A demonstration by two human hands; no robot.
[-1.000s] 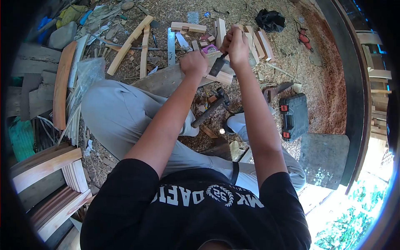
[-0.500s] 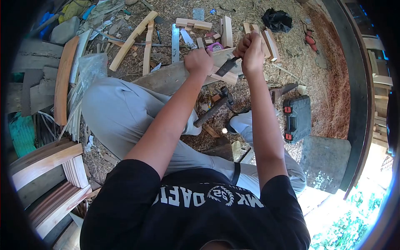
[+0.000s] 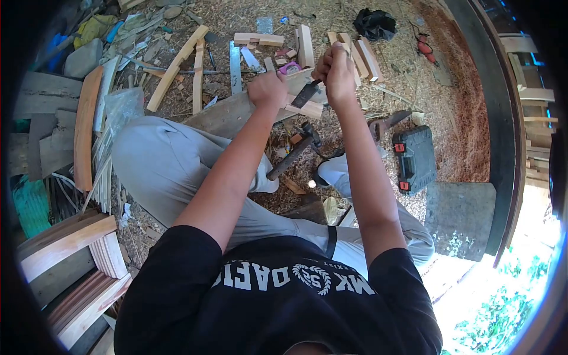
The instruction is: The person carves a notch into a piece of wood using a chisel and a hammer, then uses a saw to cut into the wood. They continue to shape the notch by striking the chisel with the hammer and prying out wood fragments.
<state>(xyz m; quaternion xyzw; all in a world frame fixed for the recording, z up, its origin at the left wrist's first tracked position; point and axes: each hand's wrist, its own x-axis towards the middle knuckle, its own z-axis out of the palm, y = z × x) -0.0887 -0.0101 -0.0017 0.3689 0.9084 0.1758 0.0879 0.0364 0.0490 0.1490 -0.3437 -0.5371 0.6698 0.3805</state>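
My right hand [image 3: 337, 70] is closed around the handle of a chisel [image 3: 306, 93], whose dark blade slants down and to the left onto a pale wood piece [image 3: 303, 108]. My left hand [image 3: 267, 90] grips the left end of that wood piece and presses it onto a grey plank [image 3: 228, 115]. The plank lies across my left knee. A hammer [image 3: 290, 155] lies on the ground just below the wood piece, between my legs.
Wood offcuts [image 3: 177, 66], a metal ruler [image 3: 234, 66] and short blocks [image 3: 361, 54] litter the sawdust floor beyond my hands. A black tool case [image 3: 414, 158] and a handsaw [image 3: 387, 123] lie to the right. A stone slab [image 3: 458, 219] is lower right; stacked boards [image 3: 77, 260] lower left.
My right hand and the chisel rose and came back down on the wood piece. My left hand kept its grip.
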